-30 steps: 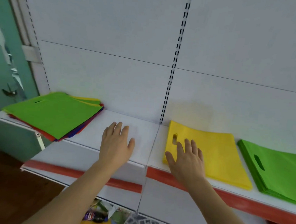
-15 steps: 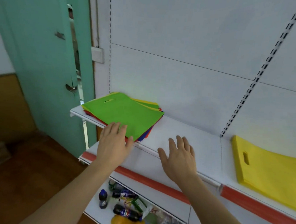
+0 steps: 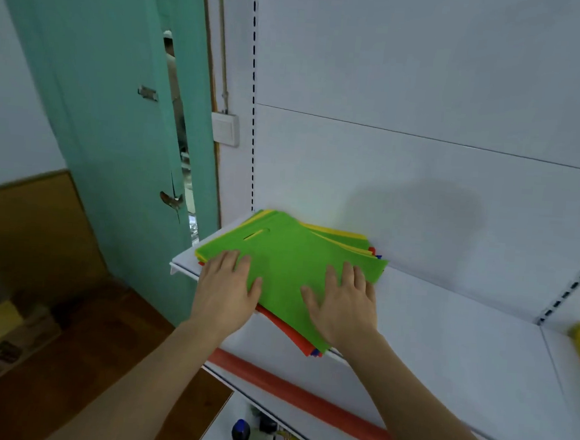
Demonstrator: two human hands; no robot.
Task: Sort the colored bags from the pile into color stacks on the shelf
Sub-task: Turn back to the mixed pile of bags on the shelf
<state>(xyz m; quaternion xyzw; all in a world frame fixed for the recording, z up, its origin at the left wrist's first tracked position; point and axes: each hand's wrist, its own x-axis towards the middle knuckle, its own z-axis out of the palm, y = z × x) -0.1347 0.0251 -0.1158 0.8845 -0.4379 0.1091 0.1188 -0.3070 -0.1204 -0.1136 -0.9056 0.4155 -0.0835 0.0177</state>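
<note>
- The left hand (image 3: 227, 287) is bare: no glove, ring or watch shows on it.
- The right hand (image 3: 342, 304) is bare too, its short, unpainted nails just visible at the fingertips.
- Behind each hand a bare forearm runs back to the lower edge of view (no sleeve or cuff shows on either).
- Both wrists carry no band or strap.
</note>
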